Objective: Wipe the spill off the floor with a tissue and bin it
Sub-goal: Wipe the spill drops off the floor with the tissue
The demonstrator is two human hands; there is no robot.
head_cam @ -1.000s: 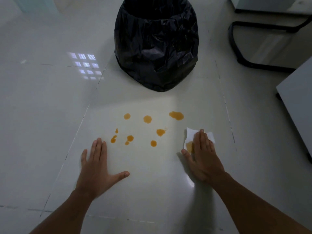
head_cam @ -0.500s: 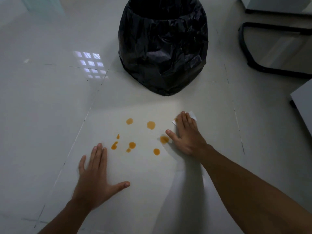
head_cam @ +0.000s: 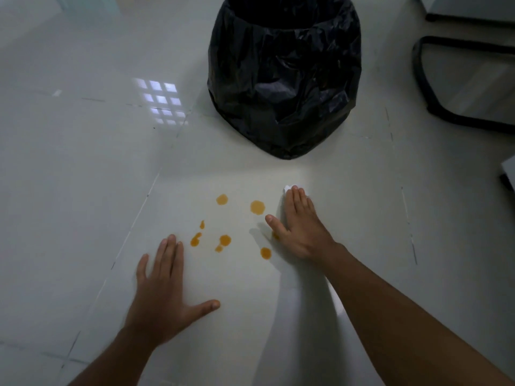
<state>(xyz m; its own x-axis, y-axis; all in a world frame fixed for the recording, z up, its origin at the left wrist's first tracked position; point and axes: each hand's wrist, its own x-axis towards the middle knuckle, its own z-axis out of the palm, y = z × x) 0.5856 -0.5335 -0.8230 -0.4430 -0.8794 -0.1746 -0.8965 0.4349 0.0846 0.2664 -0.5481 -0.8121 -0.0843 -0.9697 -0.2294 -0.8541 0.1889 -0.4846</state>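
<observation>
Several orange drops of the spill (head_cam: 257, 207) dot the pale tiled floor (head_cam: 83, 176). My right hand (head_cam: 299, 225) lies flat on a white tissue (head_cam: 287, 188), pressing it to the floor at the right edge of the drops; only the tissue's far tip shows past my fingertips. One drop is half hidden under my right thumb. My left hand (head_cam: 164, 293) rests flat on the floor, fingers spread, left of and nearer than the drops, holding nothing. A bin lined with a black bag (head_cam: 284, 79) stands just beyond the spill.
A black tubular chair base (head_cam: 426, 87) sits at the far right. The corner of a grey piece of furniture (head_cam: 508, 168) juts in at the right edge. A window reflection shines on the floor at the left of the bin.
My right hand has slid the tissue forward and left over the floor; the rightmost far drop is gone and the drop near my thumb is partly covered. My left hand has stayed planted.
</observation>
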